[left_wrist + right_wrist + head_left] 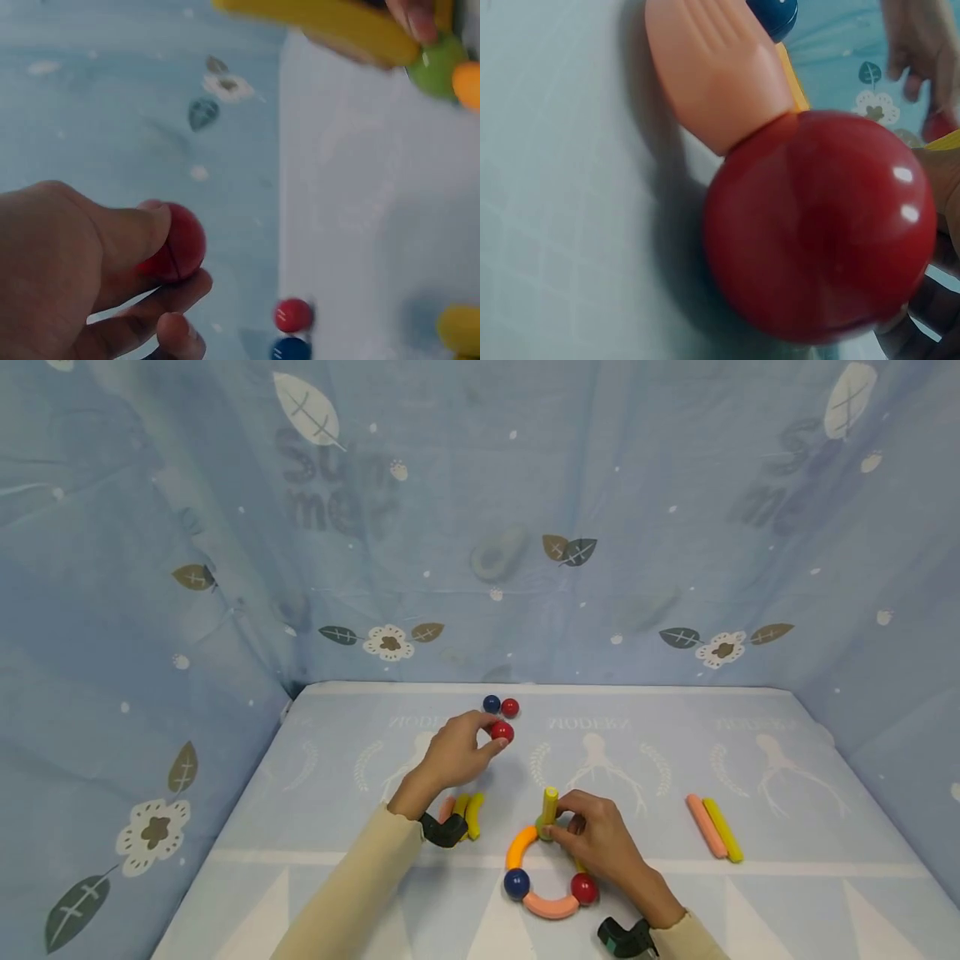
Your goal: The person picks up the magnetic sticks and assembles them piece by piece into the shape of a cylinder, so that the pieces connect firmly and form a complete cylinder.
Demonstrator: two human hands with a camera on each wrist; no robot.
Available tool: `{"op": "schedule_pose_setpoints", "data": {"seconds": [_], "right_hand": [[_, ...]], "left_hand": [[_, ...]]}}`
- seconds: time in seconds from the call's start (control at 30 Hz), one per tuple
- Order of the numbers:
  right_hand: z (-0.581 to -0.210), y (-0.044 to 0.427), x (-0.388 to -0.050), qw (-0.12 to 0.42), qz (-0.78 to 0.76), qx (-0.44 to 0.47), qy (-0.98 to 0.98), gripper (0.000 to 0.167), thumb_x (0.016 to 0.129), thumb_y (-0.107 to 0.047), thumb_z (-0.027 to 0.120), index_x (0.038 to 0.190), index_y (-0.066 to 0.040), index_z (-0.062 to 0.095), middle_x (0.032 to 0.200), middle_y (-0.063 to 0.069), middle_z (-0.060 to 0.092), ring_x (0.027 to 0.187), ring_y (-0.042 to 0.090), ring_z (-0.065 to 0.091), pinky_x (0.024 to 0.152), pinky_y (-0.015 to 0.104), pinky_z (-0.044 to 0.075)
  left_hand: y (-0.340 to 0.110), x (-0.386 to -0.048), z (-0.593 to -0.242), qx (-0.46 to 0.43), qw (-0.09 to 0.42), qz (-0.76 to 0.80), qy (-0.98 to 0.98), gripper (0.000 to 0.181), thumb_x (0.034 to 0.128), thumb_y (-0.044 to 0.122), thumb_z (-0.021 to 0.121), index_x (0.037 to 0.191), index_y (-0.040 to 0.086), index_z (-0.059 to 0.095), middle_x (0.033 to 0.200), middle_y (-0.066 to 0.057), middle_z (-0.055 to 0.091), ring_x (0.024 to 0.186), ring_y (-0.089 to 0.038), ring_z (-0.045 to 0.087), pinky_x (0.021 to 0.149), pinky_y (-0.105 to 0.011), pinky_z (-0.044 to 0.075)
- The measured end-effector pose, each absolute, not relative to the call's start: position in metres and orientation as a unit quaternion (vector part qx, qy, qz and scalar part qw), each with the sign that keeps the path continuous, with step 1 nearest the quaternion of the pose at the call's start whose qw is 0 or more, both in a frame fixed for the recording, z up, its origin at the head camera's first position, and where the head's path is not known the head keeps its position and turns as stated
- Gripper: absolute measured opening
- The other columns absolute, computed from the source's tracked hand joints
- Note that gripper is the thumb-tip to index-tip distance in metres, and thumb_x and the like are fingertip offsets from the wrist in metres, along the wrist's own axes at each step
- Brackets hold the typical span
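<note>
My left hand (455,752) pinches a red ball (502,732) between thumb and fingers, raised above the table. In the left wrist view the red ball (180,244) shows a dark seam. My right hand (603,835) grips an upright yellow stick (550,803) near its foot, where it meets a green ball (439,67). That green ball belongs to a ring with an orange curved piece (521,846), a blue ball (517,883), a pink curved piece (551,907) and another red ball (584,888). My right hand partly hides the ring's right side.
Behind my left hand lie a blue ball (491,704) and a red ball (510,707). Yellow curved pieces (474,816) and a pink piece (447,809) sit by my left wrist. At right lie a pink stick (707,827) and a yellow stick (723,830). Blue curtains (480,527) surround the table.
</note>
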State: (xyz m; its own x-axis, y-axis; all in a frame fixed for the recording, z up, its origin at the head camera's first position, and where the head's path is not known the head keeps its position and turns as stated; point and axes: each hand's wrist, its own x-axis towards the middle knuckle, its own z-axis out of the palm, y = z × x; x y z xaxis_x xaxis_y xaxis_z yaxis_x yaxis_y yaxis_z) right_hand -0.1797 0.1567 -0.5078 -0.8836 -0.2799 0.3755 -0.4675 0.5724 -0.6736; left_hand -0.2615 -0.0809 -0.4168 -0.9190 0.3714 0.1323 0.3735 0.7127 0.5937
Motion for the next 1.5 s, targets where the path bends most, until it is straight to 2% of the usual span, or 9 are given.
{"op": "schedule_pose_setpoints", "data": {"seconds": [0.17, 0.33, 0.57, 1.07, 1.23, 1.37, 1.5], "right_hand": [[-0.508, 0.158, -0.181, 0.123, 0.413, 0.218, -0.876, 0.024, 0.072, -0.007, 0.087, 0.089, -0.015, 0.072, 0.084, -0.009, 0.065, 0.057, 0.001, 0.05, 0.053, 0.022, 0.047], [-0.509, 0.158, -0.181, 0.126, 0.415, 0.226, -0.872, 0.022, 0.073, -0.006, 0.086, 0.088, -0.013, 0.072, 0.084, -0.008, 0.065, 0.058, 0.001, 0.05, 0.053, 0.022, 0.047], [-0.51, 0.158, -0.181, 0.127, 0.418, 0.231, -0.869, 0.024, 0.074, -0.005, 0.086, 0.09, -0.014, 0.07, 0.085, -0.008, 0.066, 0.057, 0.001, 0.051, 0.052, 0.022, 0.047], [-0.512, 0.159, -0.18, 0.139, 0.419, 0.231, -0.867, 0.027, 0.074, -0.007, 0.086, 0.095, -0.014, 0.072, 0.086, -0.009, 0.067, 0.059, 0.001, 0.051, 0.054, 0.022, 0.048], [-0.514, 0.158, -0.181, 0.149, 0.422, 0.238, -0.862, 0.029, 0.072, -0.005, 0.087, 0.094, -0.016, 0.071, 0.086, -0.01, 0.067, 0.058, 0.0, 0.051, 0.053, 0.022, 0.047], [-0.515, 0.158, -0.181, 0.149, 0.42, 0.235, -0.863, 0.025, 0.074, -0.004, 0.085, 0.091, -0.014, 0.071, 0.084, -0.011, 0.065, 0.058, 0.0, 0.051, 0.053, 0.022, 0.047], [-0.516, 0.158, -0.181, 0.15, 0.422, 0.239, -0.861, 0.023, 0.076, -0.003, 0.084, 0.092, -0.012, 0.072, 0.086, -0.009, 0.066, 0.058, 0.0, 0.051, 0.053, 0.022, 0.048]], "left_hand": [[-0.073, -0.233, -0.393, -0.293, 0.004, -0.311, -0.904, 0.037, 0.094, 0.028, 0.068, 0.127, 0.013, 0.064, 0.111, 0.003, 0.064, 0.076, -0.014, 0.053, 0.067, -0.029, 0.047], [-0.062, -0.216, -0.382, -0.352, 0.027, -0.264, -0.898, 0.039, 0.0943, 0.03, 0.068, 0.13, 0.014, 0.063, 0.113, 0.002, 0.062, 0.088, -0.011, 0.057, 0.073, -0.026, 0.049], [-0.05, -0.201, -0.38, -0.389, 0.031, -0.224, -0.893, 0.041, 0.094, 0.03, 0.068, 0.132, 0.016, 0.063, 0.111, 0.003, 0.06, 0.083, -0.009, 0.057, 0.065, -0.019, 0.046], [-0.041, -0.194, -0.391, -0.379, 0.027, -0.212, -0.9, 0.045, 0.0916, 0.03, 0.071, 0.134, 0.019, 0.061, 0.11, 0.002, 0.06, 0.076, -0.006, 0.055, 0.06, -0.017, 0.044], [-0.043, -0.194, -0.404, -0.344, 0.029, -0.249, -0.905, 0.057, 0.0871, 0.034, 0.075, 0.138, 0.018, 0.056, 0.112, 0.002, 0.061, 0.086, -0.01, 0.06, 0.069, -0.025, 0.049], [-0.042, -0.196, -0.429, -0.299, -0.011, -0.298, -0.906, 0.05, 0.0841, 0.036, 0.078, 0.127, 0.016, 0.064, 0.11, 0.003, 0.063, 0.094, -0.015, 0.061, 0.079, -0.031, 0.051], [-0.039, -0.198, -0.459, -0.29, -0.02, -0.342, -0.893, 0.036, 0.0831, 0.033, 0.08, 0.112, 0.014, 0.071, 0.102, 0.004, 0.065, 0.084, -0.012, 0.059, 0.074, -0.025, 0.049]]}}
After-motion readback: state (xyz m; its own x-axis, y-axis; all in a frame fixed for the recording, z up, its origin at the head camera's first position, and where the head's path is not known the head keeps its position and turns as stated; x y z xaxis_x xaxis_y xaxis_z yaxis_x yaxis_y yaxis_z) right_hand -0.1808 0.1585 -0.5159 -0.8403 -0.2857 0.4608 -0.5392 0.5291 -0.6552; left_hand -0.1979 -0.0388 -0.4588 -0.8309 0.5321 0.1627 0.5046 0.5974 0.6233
